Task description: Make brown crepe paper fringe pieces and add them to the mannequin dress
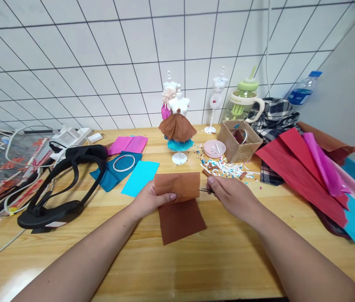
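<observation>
My left hand (152,197) pinches the left end of a folded light brown paper (182,184), thumb on top. Closed round small scissors (207,191) is my right hand (227,193), at the paper's right edge; the blades point left and their tips meet that edge. A narrow brown strip (210,173) lies just above my right fingers. Beneath the folded paper, a dark brown sheet (180,224) rests on the wooden table (227,268). Behind my hands stands a small white dress form (179,105) with a brown and blue paper skirt.
Left: a black headset strap (98,184), cables, blue sheets (141,178) and pink paper (128,144). Right: a cardboard box (242,144), pink dish (214,149), paper scraps (227,167), and red paper (303,180). Another dress form (218,100) and a cup (243,100) stand near the wall.
</observation>
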The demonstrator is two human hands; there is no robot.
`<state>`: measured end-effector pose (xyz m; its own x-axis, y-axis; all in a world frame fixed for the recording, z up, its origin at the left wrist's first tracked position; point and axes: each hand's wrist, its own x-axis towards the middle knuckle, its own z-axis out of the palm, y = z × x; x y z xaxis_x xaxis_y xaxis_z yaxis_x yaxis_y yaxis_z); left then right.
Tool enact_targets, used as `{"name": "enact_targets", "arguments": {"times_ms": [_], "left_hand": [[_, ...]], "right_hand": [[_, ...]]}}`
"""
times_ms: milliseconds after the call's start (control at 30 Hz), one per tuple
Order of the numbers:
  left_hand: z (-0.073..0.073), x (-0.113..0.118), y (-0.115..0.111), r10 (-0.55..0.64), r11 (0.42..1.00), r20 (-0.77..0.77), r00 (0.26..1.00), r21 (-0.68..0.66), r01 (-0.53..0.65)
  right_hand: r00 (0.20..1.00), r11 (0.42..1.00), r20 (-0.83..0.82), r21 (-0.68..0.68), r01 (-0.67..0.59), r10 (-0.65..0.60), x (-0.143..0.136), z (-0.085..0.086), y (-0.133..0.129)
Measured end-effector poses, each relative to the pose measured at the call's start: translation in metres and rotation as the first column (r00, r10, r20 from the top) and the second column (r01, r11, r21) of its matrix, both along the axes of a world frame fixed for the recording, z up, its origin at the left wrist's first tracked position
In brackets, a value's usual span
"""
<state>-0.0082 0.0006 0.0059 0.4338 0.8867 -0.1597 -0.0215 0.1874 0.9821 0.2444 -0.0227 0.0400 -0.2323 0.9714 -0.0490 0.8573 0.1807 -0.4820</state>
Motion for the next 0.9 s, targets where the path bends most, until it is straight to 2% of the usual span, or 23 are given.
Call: {"name": "enact_targets", "arguments": {"times_ms": [300,900], "left_hand": [[-0.0043,-0.0003,0.0001,-0.008,1.0,-0.043,0.999,0.011,0.008],[-0.0023,0.0023,-0.0008,-0.03,0.999,-0.067,0.997,0.015,0.031]], "right_hand": [[0.999,1.0,0.034,-0.014,-0.024,0.024,-0.0013,-0.0015,0.0001],[0.989,1.0,0.149,0.015,-0.006,0.004,-0.0081,0.0,-0.0037]]}}
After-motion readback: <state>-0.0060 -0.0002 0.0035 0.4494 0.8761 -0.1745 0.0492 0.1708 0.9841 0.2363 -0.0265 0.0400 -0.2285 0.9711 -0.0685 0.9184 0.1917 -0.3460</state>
